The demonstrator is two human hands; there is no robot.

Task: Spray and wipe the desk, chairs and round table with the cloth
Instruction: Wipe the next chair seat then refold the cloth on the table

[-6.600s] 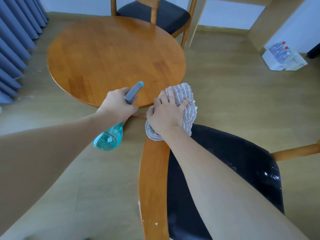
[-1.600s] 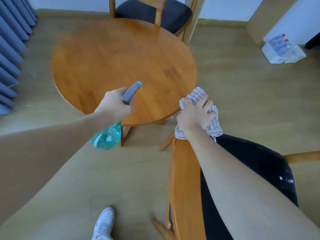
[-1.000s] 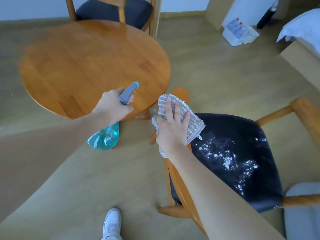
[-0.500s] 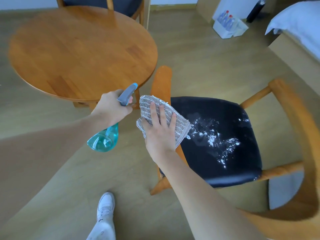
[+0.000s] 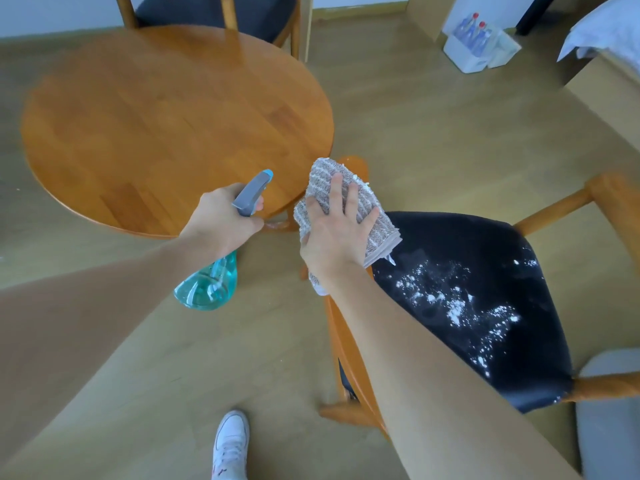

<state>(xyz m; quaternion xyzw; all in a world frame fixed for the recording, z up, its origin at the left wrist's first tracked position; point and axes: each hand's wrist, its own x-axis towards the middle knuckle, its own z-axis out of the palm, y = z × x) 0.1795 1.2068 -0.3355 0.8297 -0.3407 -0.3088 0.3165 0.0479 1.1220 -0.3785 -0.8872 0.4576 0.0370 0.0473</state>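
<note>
The view has swung back left; the right hand (image 5: 337,233) still presses the cloth (image 5: 349,209) flat-fingered on the near chair (image 5: 349,358) rail.
Left hand (image 5: 221,220) grips one spray bottle (image 5: 214,271) beside it; two chairs, one round table (image 5: 156,116) beyond, wood floor (image 5: 433,133).

You see a glossy wooden round table (image 5: 166,112), a ribbed, rough-looking cloth (image 5: 349,209), a translucent plastic spray bottle (image 5: 207,285), and a chair seat (image 5: 485,306), perhaps smooth leatherette.
</note>
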